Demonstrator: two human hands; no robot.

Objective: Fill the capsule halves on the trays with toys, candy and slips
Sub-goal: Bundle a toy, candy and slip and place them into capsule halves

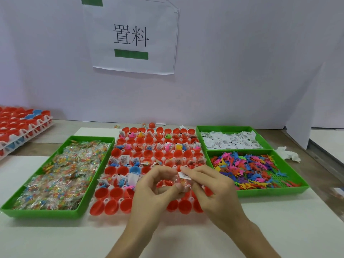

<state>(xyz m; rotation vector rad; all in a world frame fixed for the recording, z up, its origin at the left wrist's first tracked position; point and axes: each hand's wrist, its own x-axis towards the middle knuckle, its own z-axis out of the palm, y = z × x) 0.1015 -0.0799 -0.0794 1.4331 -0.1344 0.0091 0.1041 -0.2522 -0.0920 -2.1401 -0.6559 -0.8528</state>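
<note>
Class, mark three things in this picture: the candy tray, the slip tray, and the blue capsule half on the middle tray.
candy tray [42,213], head view, its green front wall.
slip tray [223,129], head view, its green back wall.
blue capsule half [135,169], head view, inside of its cup.

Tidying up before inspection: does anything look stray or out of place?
Yes. A red capsule piece and small candy bits lie loose behind the white capsule tray, a crumpled white tissue sits right of the green toy bin, and one blue capsule half breaks the red rows.
</note>
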